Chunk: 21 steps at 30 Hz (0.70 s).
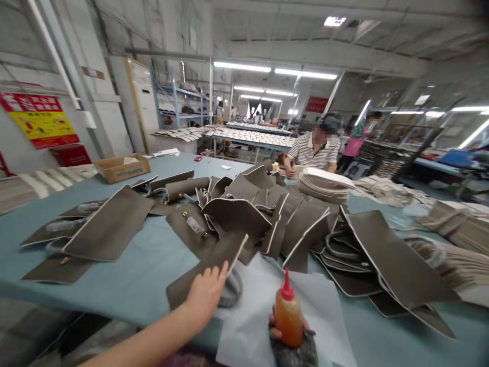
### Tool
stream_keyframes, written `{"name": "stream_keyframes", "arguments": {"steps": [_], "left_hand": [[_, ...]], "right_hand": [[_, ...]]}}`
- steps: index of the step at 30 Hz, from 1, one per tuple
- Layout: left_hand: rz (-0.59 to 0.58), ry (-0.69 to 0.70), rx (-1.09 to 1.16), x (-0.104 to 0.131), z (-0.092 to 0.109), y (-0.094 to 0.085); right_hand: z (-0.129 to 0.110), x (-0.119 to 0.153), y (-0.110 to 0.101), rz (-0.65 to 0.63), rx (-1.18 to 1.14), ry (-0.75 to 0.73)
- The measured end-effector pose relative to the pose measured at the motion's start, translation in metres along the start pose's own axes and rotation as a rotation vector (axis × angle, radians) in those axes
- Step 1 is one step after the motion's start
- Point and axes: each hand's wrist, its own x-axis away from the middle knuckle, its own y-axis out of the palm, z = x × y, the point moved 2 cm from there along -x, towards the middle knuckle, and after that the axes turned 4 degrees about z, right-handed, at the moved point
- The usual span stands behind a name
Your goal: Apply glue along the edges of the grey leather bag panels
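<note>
My left hand [206,290] lies on a dark olive-brown bag panel [189,278] with a white edge, fingers stretched out over its surface. A grey loop handle [234,288] shows beside that hand, under the panel's edge. In my right hand [275,326] is a squeeze bottle [289,316] of amber liquid, its red nozzle pointing up. The fingers wrap round the lower bottle, and something dark covers the hand or wrist. Beneath the bottle spreads a white sheet [244,326]. More bag panels [237,214] lie heaped just beyond my hands.
Overlapping panels with handles [110,224] lie at left, and another stack [393,255] at right. A cardboard box [122,168] stands at the table's far left. Across the blue-green table [160,275], a person in a striped shirt [315,150] sits behind piled pale pieces [324,186].
</note>
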Motion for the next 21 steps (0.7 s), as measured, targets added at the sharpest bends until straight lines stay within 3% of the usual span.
{"name": "stream_keyframes", "arguments": {"steps": [3,6,9,15,21], "left_hand": [[-0.140,0.111,0.135,-0.008,0.032,0.022],[-0.181,0.190,0.190,-0.022,0.035,0.017],[-0.202,0.229,0.217,-0.036,0.031,0.010],[-0.157,0.214,0.203,-0.038,0.042,0.018],[-0.016,0.205,0.222,-0.022,0.056,0.031]], "right_hand": [[0.001,-0.001,-0.002,-0.001,-0.038,0.021],[0.005,0.003,0.000,0.033,-0.077,0.018],[0.007,0.007,0.001,0.112,-0.152,-0.099],[0.004,0.009,0.010,0.090,-0.200,-0.059],[0.006,0.017,0.019,0.184,-0.324,-0.112]]}}
